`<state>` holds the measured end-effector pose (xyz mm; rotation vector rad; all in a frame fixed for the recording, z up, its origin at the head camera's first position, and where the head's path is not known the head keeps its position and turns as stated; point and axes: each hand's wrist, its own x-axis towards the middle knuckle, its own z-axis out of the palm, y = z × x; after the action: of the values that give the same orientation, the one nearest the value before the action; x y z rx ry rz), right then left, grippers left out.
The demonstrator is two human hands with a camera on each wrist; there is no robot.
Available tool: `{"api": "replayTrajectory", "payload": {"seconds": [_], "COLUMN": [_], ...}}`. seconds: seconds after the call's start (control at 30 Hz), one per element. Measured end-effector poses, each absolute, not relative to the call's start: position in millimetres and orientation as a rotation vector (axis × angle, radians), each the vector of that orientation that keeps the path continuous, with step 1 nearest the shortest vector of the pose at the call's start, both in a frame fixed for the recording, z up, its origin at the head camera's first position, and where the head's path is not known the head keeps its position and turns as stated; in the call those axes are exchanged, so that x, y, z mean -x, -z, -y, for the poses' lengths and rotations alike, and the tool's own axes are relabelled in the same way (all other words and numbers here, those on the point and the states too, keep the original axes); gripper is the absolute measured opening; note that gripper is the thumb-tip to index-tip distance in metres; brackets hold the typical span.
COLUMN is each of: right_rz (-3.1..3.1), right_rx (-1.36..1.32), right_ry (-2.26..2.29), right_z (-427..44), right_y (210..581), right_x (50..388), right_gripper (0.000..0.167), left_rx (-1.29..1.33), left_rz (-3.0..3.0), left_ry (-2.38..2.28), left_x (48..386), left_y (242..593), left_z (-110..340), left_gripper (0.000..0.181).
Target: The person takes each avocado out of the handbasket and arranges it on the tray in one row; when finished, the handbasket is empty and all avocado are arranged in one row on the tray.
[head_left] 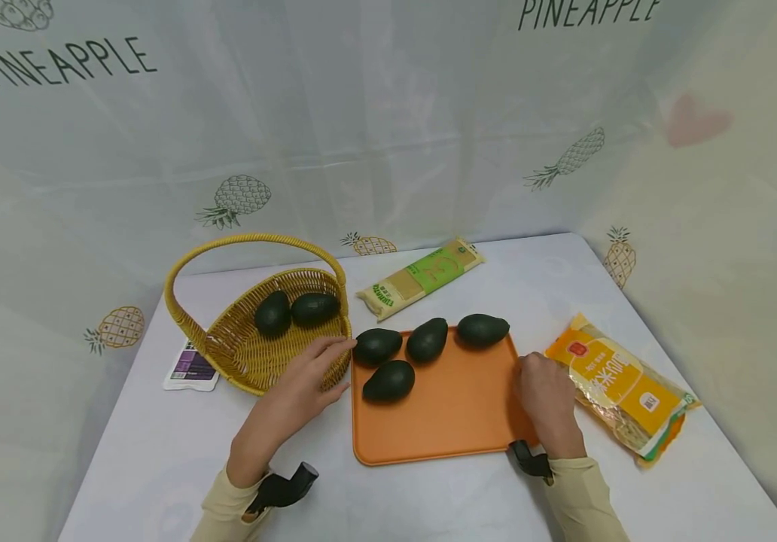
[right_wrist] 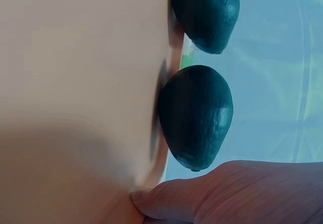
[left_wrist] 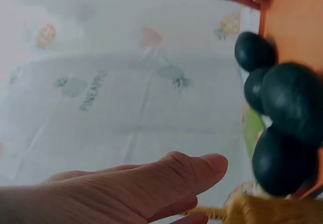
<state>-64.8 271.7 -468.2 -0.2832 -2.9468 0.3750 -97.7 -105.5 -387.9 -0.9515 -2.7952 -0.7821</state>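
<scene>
An orange tray (head_left: 449, 421) lies on the table with several dark green avocados on it, one of them (head_left: 389, 382) in front of the rest. At its right edge my right hand (head_left: 547, 399) grips the rim, thumb (right_wrist: 166, 196) on the upper side in the right wrist view. My left hand (head_left: 303, 384) is between the yellow wicker basket (head_left: 242, 369) and the tray, fingers extended and thumb apart. Its fingertips are close to the leftmost avocado (head_left: 378, 346); whether they touch is unclear. Two avocados (head_left: 272, 314) sit inside the basket.
A yellow grain bag (head_left: 622, 388) lies right of the tray. Behind the tray is a long green-and-tan packet (head_left: 422, 278). A white-and-purple packet (head_left: 192, 369) is partly under the basket, whose tall handle (head_left: 253, 239) arches up. A pineapple-print curtain (head_left: 388, 113) hangs behind.
</scene>
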Motion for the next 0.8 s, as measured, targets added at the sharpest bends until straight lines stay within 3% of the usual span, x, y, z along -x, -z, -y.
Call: {"api": "replayTrajectory", "payload": {"seconds": [0.8], "right_rz": [2.953], "right_rx": [0.285], "right_ry": [-0.388], "right_z": [-273], "right_y": [469], "right_x": [64], "right_gripper": [0.010], "left_rx": [0.804], "left_rz": [2.838], "left_ry": [0.761], "left_x": [121], "left_y": [379], "left_z": [147], "left_gripper": [0.060]}}
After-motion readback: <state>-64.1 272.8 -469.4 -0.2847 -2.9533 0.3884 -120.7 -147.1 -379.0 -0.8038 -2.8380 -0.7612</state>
